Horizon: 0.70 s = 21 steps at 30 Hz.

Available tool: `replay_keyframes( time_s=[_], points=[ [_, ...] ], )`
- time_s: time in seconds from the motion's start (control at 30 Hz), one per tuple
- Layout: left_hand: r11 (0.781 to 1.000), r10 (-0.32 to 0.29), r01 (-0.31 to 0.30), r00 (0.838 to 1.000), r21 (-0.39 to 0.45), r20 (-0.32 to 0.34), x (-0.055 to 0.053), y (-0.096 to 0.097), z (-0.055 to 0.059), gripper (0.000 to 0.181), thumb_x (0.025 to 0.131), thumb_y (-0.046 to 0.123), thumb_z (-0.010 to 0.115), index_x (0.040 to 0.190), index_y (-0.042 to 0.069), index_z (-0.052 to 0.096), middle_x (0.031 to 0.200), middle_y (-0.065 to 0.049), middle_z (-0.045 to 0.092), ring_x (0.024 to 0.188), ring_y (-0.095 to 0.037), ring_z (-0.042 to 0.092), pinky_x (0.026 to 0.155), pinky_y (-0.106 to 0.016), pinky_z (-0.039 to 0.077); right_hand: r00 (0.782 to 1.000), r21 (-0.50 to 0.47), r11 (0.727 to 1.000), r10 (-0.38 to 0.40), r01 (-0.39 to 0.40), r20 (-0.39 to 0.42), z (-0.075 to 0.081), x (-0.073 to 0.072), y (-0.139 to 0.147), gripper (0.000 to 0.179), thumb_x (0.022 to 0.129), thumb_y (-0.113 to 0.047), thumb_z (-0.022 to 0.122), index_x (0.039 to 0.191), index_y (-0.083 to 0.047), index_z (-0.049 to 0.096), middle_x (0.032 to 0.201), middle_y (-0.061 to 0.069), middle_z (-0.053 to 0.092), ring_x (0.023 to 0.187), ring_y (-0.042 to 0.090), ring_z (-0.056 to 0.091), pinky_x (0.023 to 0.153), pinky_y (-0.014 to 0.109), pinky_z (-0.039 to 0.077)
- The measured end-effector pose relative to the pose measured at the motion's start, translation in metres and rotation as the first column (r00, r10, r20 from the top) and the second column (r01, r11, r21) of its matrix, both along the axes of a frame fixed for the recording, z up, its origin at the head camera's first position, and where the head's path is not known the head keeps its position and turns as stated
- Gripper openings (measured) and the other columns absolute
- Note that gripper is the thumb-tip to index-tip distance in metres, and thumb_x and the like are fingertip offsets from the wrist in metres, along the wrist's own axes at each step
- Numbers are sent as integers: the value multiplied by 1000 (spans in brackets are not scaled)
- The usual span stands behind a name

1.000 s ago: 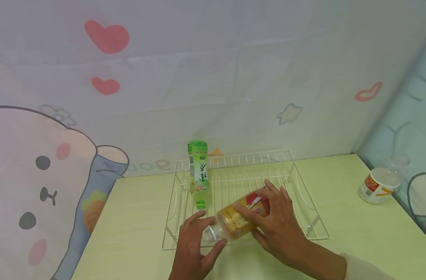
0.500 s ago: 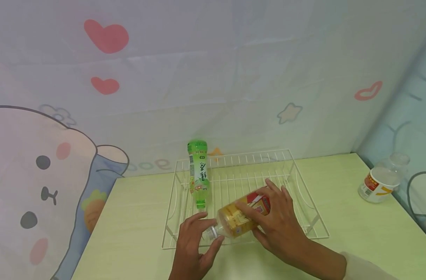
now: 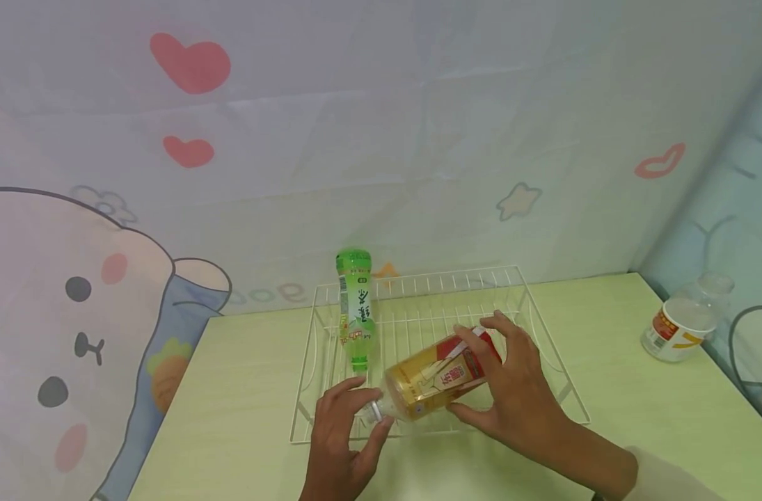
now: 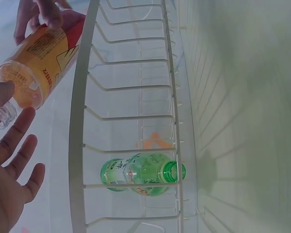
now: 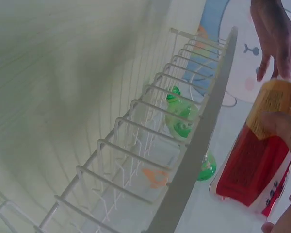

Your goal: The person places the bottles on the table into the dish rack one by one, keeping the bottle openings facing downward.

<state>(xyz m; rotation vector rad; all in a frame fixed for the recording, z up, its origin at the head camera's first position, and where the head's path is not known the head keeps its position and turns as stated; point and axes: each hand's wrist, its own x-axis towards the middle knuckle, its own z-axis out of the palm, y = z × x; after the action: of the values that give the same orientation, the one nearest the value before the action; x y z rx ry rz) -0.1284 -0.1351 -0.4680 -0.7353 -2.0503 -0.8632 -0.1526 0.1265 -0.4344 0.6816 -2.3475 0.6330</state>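
Observation:
A clear drink bottle with a yellow and red label (image 3: 440, 376) is held tilted over the front of a white wire rack (image 3: 302, 376), its neck toward the left. My left hand (image 3: 343, 435) pinches the neck between thumb and index finger, while the other fingers spread loose in the left wrist view. Around the body near the base, my right hand (image 3: 518, 383) grips with its thumb below and fingers above. Inside the rack at the left stands a green tea bottle (image 3: 357, 306), upside down with its green cap (image 3: 359, 363) lowest.
A clear jar-like bottle with a white and red label (image 3: 678, 330) stands by the right edge of the pale green table (image 3: 612, 334). Behind the rack hangs a printed cloth (image 3: 381, 139) with hearts and a bear.
My right hand has slid along the bottle toward its base and its fingers have spread. The bottle has turned, showing more of its label. My left hand has shifted slightly left.

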Motion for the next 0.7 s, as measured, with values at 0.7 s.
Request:
replay_keyframes(
  time_s=[0.7],
  points=[
    [999, -20, 22, 998, 39, -59, -2, 0, -1, 32, 101, 33, 60, 113, 4, 65, 108, -4, 67, 113, -33, 61, 99, -41, 44, 652, -576, 815, 402, 66, 643, 16, -3, 15, 79, 92, -28, 72, 153, -16, 23, 131, 18, 50, 113, 34, 61, 91, 50, 52]
  ],
)
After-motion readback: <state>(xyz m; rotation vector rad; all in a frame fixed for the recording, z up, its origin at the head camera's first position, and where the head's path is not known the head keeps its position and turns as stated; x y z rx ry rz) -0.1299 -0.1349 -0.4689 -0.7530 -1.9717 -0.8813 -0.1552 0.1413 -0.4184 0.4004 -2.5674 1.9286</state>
